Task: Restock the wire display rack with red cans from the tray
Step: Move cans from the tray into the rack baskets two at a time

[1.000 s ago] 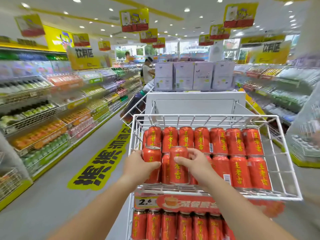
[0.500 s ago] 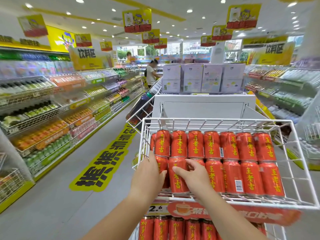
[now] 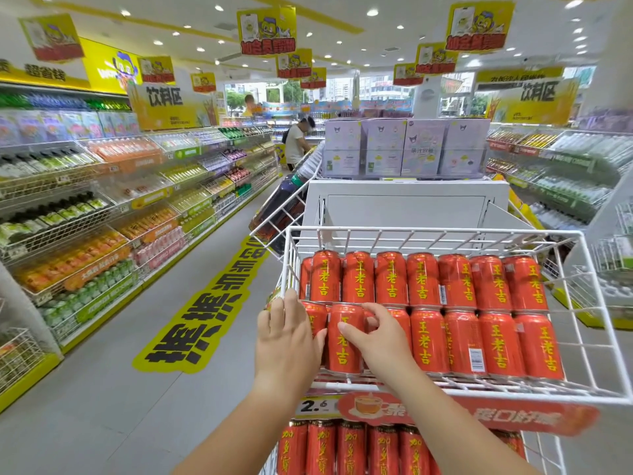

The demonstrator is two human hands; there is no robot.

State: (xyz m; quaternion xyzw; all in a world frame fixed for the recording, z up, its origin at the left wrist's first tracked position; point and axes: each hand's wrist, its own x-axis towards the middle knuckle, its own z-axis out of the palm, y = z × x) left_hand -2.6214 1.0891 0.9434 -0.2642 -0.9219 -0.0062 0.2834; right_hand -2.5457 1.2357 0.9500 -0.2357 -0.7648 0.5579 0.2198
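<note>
Both hands gripped one red can [image 3: 344, 337] with yellow characters at the front left of the wire display rack [image 3: 445, 234]: left hand [image 3: 286, 341] cupping its side, right hand [image 3: 380, 337] pinching its top. Seven cans filled the back row.

Both bare forearms reach up from the bottom edge and converge toward the middle. The left hand [image 3: 287, 341] is held upright with its back to the camera, fingers [image 3: 291, 301] together and pointing upward, thumb tucked to the right. The right hand [image 3: 378, 337] is turned palm down, wrist angled leftward, its thumb [image 3: 347, 329] stretched left and the curled fingertips [image 3: 373, 308] pressing forward. The two hands sit just beside each other, thumbs nearly meeting.
</note>
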